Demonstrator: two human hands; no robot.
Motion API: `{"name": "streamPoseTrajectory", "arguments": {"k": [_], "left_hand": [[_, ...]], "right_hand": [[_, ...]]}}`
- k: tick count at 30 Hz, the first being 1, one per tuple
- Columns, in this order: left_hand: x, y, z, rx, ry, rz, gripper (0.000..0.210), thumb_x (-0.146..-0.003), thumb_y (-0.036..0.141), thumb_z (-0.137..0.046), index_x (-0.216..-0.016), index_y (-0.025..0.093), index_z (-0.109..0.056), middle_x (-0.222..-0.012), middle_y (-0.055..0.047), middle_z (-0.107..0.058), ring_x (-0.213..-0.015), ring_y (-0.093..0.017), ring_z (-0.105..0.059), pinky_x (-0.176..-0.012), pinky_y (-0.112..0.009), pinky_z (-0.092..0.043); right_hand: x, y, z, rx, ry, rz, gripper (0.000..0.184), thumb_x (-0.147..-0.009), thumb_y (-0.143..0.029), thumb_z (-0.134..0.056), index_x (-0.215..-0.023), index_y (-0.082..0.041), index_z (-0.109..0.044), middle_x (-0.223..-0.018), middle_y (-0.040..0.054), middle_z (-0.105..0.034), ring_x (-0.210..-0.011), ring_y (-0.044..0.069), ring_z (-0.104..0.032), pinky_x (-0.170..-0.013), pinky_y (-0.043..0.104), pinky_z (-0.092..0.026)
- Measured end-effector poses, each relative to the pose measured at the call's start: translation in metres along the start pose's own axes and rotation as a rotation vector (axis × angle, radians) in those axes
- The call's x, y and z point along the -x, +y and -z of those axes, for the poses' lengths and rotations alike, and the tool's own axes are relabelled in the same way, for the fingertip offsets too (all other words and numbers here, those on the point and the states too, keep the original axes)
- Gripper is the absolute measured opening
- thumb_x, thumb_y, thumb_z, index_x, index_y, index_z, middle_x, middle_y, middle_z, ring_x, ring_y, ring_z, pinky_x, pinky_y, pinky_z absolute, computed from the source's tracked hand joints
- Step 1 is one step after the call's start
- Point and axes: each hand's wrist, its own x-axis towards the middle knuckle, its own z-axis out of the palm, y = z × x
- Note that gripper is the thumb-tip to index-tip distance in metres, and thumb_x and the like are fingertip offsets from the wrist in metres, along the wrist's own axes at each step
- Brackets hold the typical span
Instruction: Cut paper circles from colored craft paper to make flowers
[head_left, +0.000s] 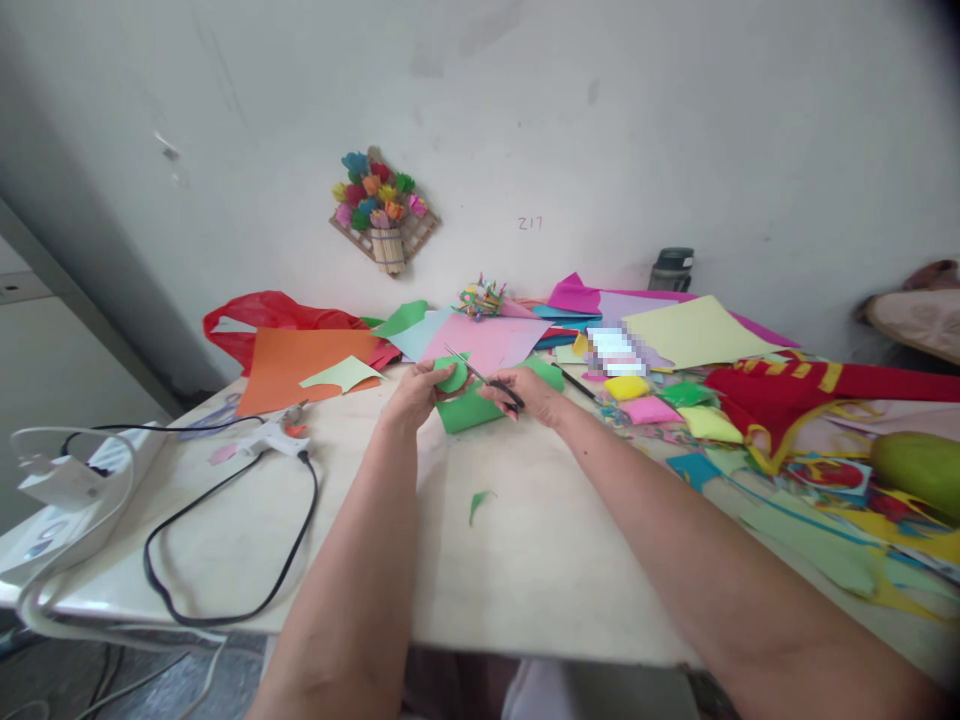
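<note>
At the far left of the hands stood a long white power strip (112, 470), and nearer to them a white glue gun (276, 437) lay inside its looping black cord (223, 610). A flat orange paper sheet (300, 358) was spread beyond the left hand (415, 390), overlapped by a pale green paper cutout (343, 376). The person's left hand was clamped on a small rounded green paper piece (452, 376), held just above the table (540, 560). Close beside it, the right hand (529, 392) gripped dark-handled metal scissors (507, 393), whose blades reached the piece's edge; whether they were cutting could not be told. A larger green paper sheet (471, 413) lay beneath both hands, and a thin green scrap (478, 505) rested nearer the person. Just right of the right hand was a slim black stick (576, 383), then small yellow, pink and green packets (650, 410). Farther right lay a bright red fabric item (765, 400) with yellow trim, near a smooth green oval fruit (919, 470).
</note>
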Motion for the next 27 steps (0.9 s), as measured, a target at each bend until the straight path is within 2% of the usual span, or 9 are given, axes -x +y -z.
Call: {"name": "streamPoseTrajectory", "arguments": {"k": [14,27], "left_hand": [[0.0003,-0.0002,0.0048,0.048,0.002,-0.014,0.021,-0.065,0.022,-0.07,-0.079,0.009,-0.06,-0.071,-0.006,-0.065,-0.072,-0.02,-0.064,-0.073,-0.036,-0.05],[0.0004,-0.0002,0.0067,0.057,0.012,-0.014,0.022,-0.066,0.023,-0.069,-0.079,0.01,-0.059,-0.075,-0.007,-0.065,-0.073,-0.02,-0.064,-0.069,-0.034,-0.051]], "right_hand": [[-0.0017,0.0016,-0.0019,-0.003,0.018,-0.012,0.031,-0.059,-0.04,-0.069,-0.069,-0.013,-0.057,-0.042,-0.0077,-0.043,-0.033,0.004,-0.038,-0.029,0.017,-0.027],[-0.0007,0.0005,-0.0026,0.007,-0.005,-0.004,0.031,-0.061,-0.04,-0.068,-0.064,-0.013,-0.053,-0.042,-0.0072,-0.044,-0.032,0.004,-0.037,-0.03,0.017,-0.029]]}}
